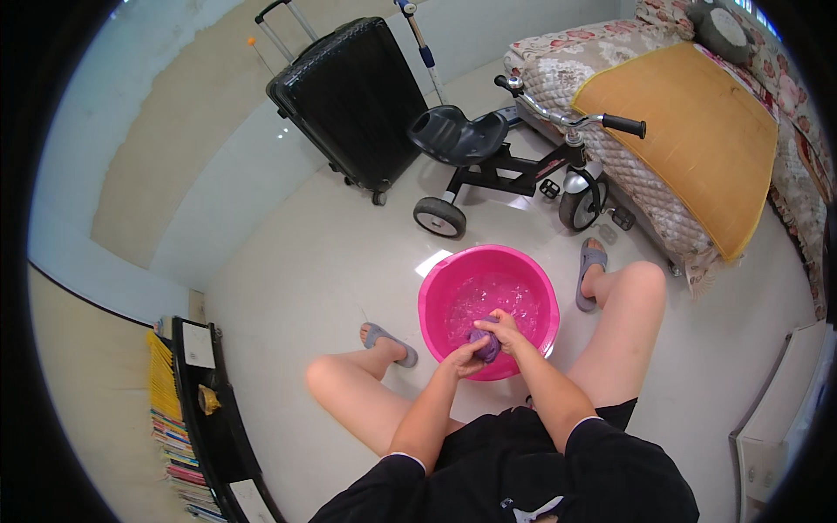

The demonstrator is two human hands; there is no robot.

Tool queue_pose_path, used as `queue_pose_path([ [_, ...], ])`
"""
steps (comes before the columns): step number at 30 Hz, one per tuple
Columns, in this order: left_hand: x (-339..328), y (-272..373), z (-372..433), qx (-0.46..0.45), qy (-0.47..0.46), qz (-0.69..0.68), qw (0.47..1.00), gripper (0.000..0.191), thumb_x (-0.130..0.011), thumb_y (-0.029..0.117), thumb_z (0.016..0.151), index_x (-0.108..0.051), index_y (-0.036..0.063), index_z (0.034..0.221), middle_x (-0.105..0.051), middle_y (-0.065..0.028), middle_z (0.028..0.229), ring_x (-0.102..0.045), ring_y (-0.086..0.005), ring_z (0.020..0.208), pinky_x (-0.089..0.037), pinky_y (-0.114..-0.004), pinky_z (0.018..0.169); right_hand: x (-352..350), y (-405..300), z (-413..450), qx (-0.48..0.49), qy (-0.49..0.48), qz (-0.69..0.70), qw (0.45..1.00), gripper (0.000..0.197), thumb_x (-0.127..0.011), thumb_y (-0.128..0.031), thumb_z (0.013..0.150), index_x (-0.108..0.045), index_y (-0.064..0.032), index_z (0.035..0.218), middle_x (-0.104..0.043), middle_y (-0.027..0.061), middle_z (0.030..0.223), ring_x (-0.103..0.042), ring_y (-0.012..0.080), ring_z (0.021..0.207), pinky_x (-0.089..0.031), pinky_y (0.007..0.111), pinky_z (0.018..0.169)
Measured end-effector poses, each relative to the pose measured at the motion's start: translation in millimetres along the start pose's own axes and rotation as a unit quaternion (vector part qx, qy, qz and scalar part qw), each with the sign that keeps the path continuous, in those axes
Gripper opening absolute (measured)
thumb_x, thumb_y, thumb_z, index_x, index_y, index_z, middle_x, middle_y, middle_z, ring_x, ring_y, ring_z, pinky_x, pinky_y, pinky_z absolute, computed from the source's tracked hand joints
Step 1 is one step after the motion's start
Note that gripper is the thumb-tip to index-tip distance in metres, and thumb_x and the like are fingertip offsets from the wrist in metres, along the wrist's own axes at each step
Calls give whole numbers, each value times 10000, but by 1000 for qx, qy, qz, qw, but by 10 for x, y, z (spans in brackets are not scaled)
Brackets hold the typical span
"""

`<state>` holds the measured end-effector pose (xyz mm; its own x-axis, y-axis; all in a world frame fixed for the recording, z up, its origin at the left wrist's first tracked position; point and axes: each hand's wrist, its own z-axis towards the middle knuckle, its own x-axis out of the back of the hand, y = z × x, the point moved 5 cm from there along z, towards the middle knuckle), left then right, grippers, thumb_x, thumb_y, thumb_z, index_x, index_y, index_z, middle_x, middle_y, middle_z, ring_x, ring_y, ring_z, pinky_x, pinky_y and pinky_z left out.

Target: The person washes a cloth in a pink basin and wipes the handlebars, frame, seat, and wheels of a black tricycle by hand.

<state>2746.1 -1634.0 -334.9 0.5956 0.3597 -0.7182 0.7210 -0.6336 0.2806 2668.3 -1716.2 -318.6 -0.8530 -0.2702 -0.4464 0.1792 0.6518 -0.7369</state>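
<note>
A bunched purple cloth (485, 345) is held between my two hands, above the near part of a pink plastic basin (431, 307). My left hand (465, 359) grips its lower left side. Around the upper right side of the bundle close the fingers of my right hand (503, 330). Rippled, glinting water (487, 294) lies in the basin. Much of the cloth is hidden by my fingers. The basin stands on the tiled floor between my feet.
Beyond the basin stands a child's tricycle (497, 170), with a black suitcase (353, 98) behind it to the left. A sofa (654, 196) with a quilted cover is at the right. A bookshelf (203, 392) stands at the left, and a white cabinet (778, 392) at the lower right.
</note>
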Motion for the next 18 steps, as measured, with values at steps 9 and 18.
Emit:
queue_pose_path([
  [9, -396, 196, -321, -75, 20, 161, 984, 444, -669, 95, 782, -466, 46, 1174, -546, -67, 1103, -541, -197, 1021, -440, -343, 890, -132, -307, -100, 123, 75, -188, 972, 393, -798, -140, 588, -439, -90, 737, -460, 2, 704, -430, 100, 632, -402, 279, 548],
  [18, -713, 481, -403, -134, 38, 197, 971, 414, -637, 28, 767, -485, 50, 1151, -554, -69, 1079, -558, -196, 975, -468, -317, 820, -247, -494, -199, -44, -145, 110, 982, 491, -660, -274, 782, -481, -36, 1172, -599, 109, 942, -589, 198, 868, -478, 319, 805],
])
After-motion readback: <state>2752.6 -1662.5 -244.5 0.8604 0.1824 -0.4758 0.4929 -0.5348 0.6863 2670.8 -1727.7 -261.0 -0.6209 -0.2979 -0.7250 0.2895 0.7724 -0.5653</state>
